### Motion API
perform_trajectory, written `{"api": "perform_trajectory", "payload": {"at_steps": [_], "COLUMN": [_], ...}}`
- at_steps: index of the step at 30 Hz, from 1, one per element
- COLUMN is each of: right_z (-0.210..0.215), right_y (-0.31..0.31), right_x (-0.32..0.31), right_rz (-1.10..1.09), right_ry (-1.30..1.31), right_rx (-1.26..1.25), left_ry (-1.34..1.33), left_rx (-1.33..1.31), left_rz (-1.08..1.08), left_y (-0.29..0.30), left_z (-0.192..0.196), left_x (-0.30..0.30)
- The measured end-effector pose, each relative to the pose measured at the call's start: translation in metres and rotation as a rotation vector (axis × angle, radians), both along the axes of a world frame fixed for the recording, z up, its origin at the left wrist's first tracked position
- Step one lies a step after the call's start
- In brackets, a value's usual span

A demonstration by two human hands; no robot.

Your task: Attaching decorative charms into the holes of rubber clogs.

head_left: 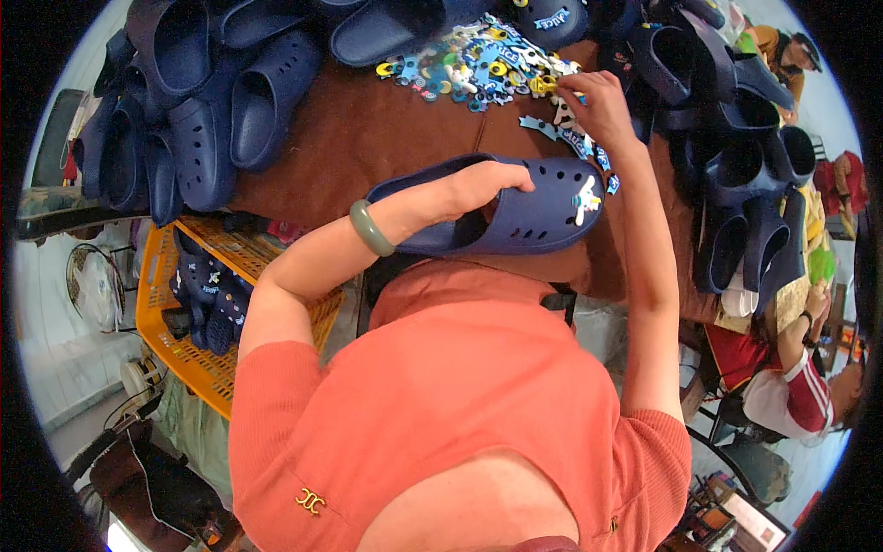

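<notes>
A navy blue clog [543, 216] with holes in its top lies sideways in front of me. My left hand [478, 191] grips it, fingers inside the foot opening and thumb over the upper's edge. One white charm with yellow and blue parts [586, 201] is fixed near the toe. Beyond the clog, my right hand [602, 106] has its fingertips pinched at the right edge of a pile of shoe charms [469, 69], on a small charm whose shape is partly hidden. Below those fingers lies a row of blue and white charms [575, 138].
Navy clogs [198, 138] crowd the brown-covered table [377, 115] on the left, with more clogs [736, 175] on the right. A yellow crate [198, 368] holding decorated clogs stands at my left. Another person [796, 396] sits at the right.
</notes>
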State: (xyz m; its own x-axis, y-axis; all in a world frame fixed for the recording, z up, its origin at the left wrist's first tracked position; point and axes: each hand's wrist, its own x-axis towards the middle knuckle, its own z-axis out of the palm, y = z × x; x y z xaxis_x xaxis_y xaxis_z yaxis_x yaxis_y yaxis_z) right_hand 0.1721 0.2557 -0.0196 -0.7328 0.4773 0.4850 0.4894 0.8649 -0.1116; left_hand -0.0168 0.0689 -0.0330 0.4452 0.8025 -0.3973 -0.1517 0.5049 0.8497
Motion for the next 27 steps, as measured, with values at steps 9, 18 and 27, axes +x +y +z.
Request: {"api": "perform_trajectory", "payload": {"at_steps": [9,18,27], "right_z": [0.039,-0.003,-0.029], "right_y": [-0.157,-0.181,-0.189], "right_x": [0.050,0.037,0.035], "right_rz": [0.040,-0.092,-0.128], "right_ry": [0.263,0.400,0.578], "right_rx": [-0.110,-0.424,-0.505], "left_ry": [-0.205,-0.161,-0.177], "left_rx": [0.014,0.002,0.018], "left_rz": [0.230,0.244,0.252], "left_y": [0.004,0.008,0.010], "left_z": [0.019,0.011,0.004], "left_x": [-0.002,0.000,-0.001]}}
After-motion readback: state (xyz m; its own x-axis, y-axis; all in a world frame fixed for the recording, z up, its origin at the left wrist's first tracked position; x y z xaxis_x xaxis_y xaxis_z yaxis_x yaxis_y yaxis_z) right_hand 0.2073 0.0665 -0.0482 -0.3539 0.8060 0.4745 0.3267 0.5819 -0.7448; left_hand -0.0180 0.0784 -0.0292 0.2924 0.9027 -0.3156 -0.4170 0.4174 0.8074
